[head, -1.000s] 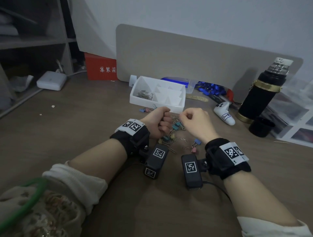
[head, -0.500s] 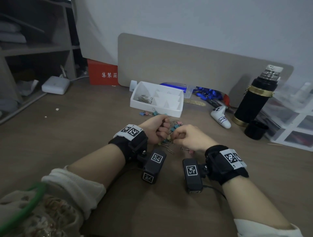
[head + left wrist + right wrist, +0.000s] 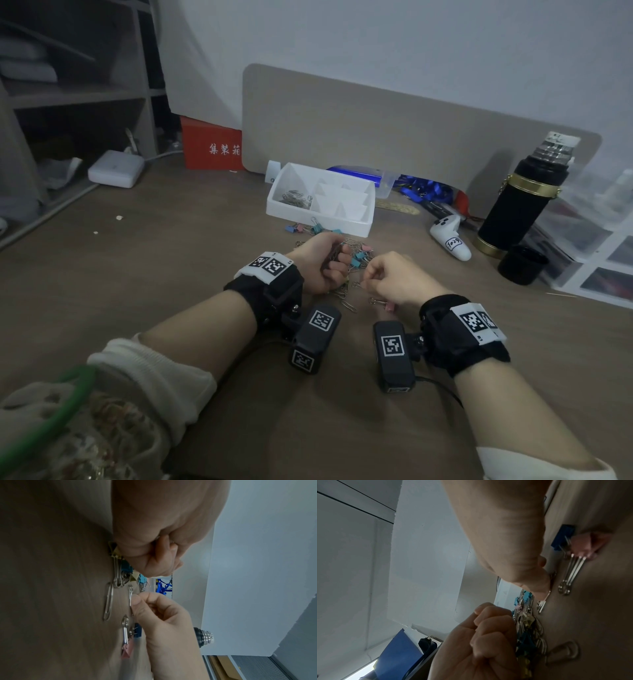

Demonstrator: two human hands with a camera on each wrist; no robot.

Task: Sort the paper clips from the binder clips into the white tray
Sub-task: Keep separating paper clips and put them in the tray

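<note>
A pile of silver paper clips and coloured binder clips (image 3: 356, 255) lies on the brown desk in front of the white tray (image 3: 284, 209). The tray's left compartment holds paper clips (image 3: 294, 200). My left hand (image 3: 337, 263) (image 3: 163, 555) (image 3: 488, 628) is a fist at the pile's left edge, and wire of gathered paper clips shows between its fingers. My right hand (image 3: 368, 279) (image 3: 137, 601) (image 3: 541, 588) pinches one paper clip (image 3: 130, 597) (image 3: 542, 601) at the pile's near edge. A loose paper clip (image 3: 347, 305) (image 3: 108, 601) and a pink binder clip (image 3: 390, 306) lie nearer me.
A white controller (image 3: 450, 238), a black thermos (image 3: 517, 205) and a black cup (image 3: 522, 263) stand to the right, with clear drawers (image 3: 599, 267) beyond. A beige board (image 3: 376, 137), a red box (image 3: 212, 147) and blue lanyards (image 3: 424, 192) line the back. A white adapter (image 3: 115, 168) sits far left.
My right hand has drawn away from the left fist, toward me, and now pinches a paper clip at the pile's near edge. The left fist has stayed by the pile.
</note>
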